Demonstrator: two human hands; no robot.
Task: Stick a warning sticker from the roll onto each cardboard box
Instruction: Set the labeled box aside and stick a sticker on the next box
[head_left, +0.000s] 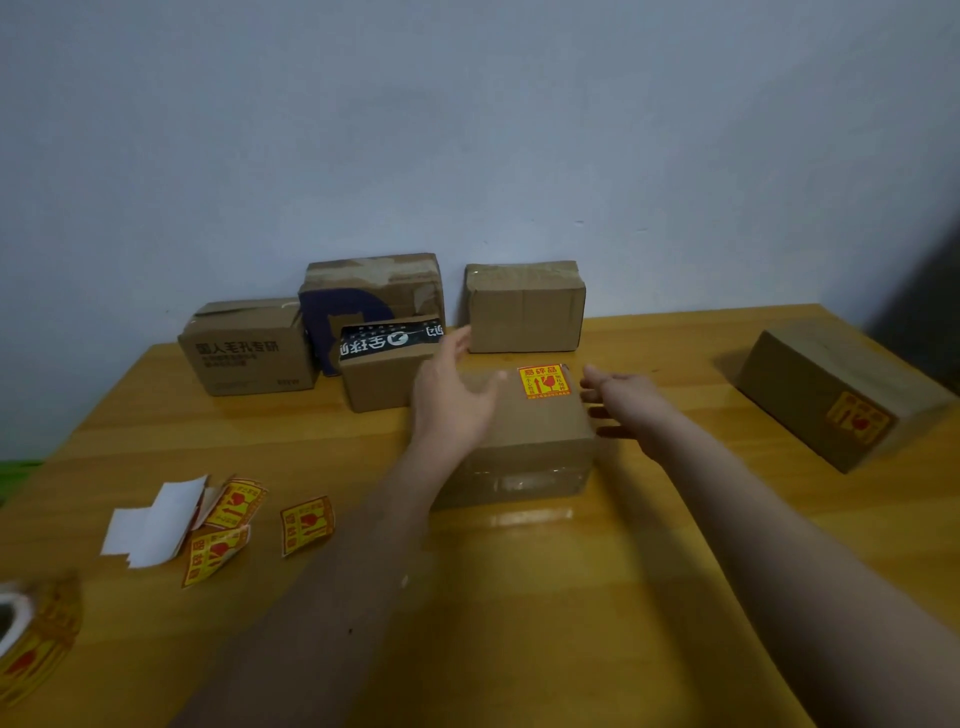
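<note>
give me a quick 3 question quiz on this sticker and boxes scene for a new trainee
1. True or false: the middle box between the left hand and the right hand already has a warning sticker on top.
2. Where is the sticker roll? A) on top of a box B) near left edge of the table C) in the right hand
3. Fill in: the box at far right carries its sticker on its ____ face.

Key: 1 true. 2 B. 3 side.
</note>
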